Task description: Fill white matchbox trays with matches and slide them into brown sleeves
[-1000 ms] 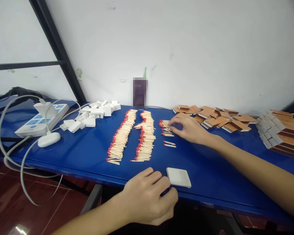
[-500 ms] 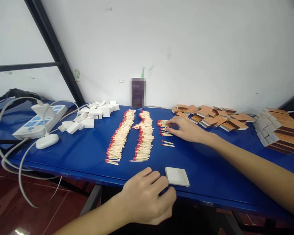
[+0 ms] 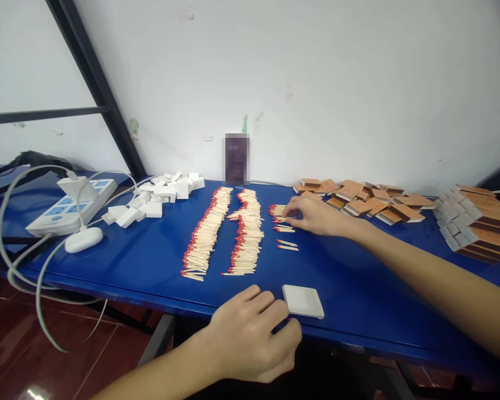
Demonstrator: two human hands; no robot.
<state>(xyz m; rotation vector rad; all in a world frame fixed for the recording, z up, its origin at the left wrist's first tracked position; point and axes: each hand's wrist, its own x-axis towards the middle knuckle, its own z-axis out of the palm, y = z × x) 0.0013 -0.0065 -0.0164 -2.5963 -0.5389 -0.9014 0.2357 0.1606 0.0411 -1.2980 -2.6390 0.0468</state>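
Note:
Two long rows of red-tipped matches (image 3: 227, 230) lie on the blue table (image 3: 150, 261). To their right sits a small bunch of matches (image 3: 280, 218), and my right hand (image 3: 314, 216) rests on it, fingertips pinched on a few of the sticks. Two loose matches (image 3: 287, 245) lie just in front of that bunch. At the table's front edge my left hand (image 3: 254, 336) is curled, its fingertips against a white inner matchbox tray (image 3: 303, 301).
A heap of white trays (image 3: 158, 194) lies at the back left, beside a power strip (image 3: 70, 203) with white cables and a white adapter (image 3: 83, 239). Orange matchbox sleeves (image 3: 366, 201) are scattered at the back right, with stacked boxes (image 3: 475, 222) at the far right.
My right hand has shifted slightly backward on the small bunch of matches. My left hand stays by the white tray.

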